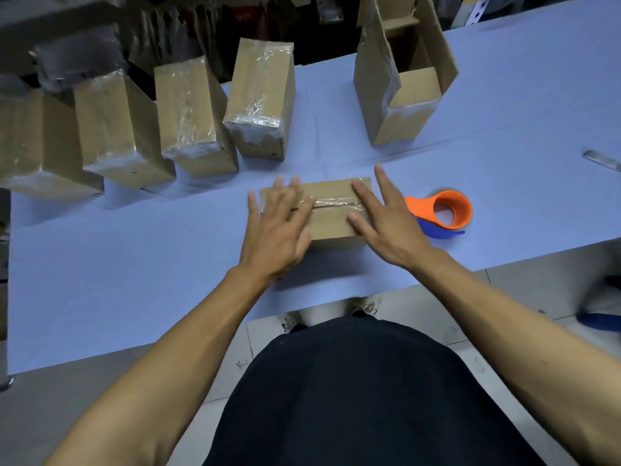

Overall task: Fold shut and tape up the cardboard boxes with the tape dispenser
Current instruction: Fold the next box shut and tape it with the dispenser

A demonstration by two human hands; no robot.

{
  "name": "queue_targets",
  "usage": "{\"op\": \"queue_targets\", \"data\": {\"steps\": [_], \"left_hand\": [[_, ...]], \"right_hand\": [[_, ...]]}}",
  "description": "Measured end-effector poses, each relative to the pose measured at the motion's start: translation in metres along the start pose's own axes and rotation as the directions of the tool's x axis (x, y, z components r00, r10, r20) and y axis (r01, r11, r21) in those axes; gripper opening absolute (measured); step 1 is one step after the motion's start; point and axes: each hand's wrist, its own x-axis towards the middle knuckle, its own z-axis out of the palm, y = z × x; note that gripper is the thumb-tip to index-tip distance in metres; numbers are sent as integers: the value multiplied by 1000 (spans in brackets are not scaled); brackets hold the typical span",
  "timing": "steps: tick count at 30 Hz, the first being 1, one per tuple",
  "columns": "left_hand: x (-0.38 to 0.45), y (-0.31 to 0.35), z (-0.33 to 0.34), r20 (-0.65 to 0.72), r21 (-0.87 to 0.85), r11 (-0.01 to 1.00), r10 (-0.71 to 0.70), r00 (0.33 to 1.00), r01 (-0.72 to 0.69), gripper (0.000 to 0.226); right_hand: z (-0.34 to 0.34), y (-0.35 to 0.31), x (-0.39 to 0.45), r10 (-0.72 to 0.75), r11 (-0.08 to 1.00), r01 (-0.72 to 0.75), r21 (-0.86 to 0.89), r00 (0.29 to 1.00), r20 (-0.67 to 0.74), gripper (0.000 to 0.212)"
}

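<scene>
A closed cardboard box point(331, 210) stands on the light blue table point(134, 264) in front of me, with clear tape along its top seam. My left hand point(277, 227) lies flat on the left half of the top, fingers spread. My right hand point(383, 220) presses flat on the right half, fingers straight. The orange tape dispenser point(443, 210) with a blue handle lies on the table just right of the box, touched by neither hand.
Several taped boxes point(191, 116) stand in a row at the back left. An open box point(400, 82) with raised flaps stands at the back right. A metal blade-like object point(601, 160) lies at the right edge. The table's near edge runs just before my body.
</scene>
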Motion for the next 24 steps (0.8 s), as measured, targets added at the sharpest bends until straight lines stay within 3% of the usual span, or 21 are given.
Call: {"op": "queue_targets", "data": {"steps": [1,3,5,9,16,21,23,24], "left_hand": [[3,1,2,54,68,995,74,996,-77,67],[9,0,5,156,108,987,101,983,-119,89],[10,-5,8,199,117,985,100,975,-125,98],[5,-2,14,237,150,981,85,968,-123,88],[-4,-25,11,191,100,986,115,975,-136,88],[-5,-25,12,183,25,998,59,981,-65,90],[-3,-26,11,186,16,998,53,981,-57,89],[-2,-25,10,189,22,999,42,981,-47,89]], "right_hand": [[5,-6,4,-66,983,53,-174,996,-68,65],[17,-16,13,-221,904,196,-381,975,-24,76],[29,-20,18,-286,851,273,-448,957,38,84],[42,-13,14,-310,819,288,-497,950,39,85],[26,11,13,-401,793,389,-469,912,79,83],[17,18,11,-355,864,378,-331,926,131,86],[12,21,10,-308,918,320,-232,947,87,82],[7,27,8,-220,964,219,-153,975,7,79]]}}
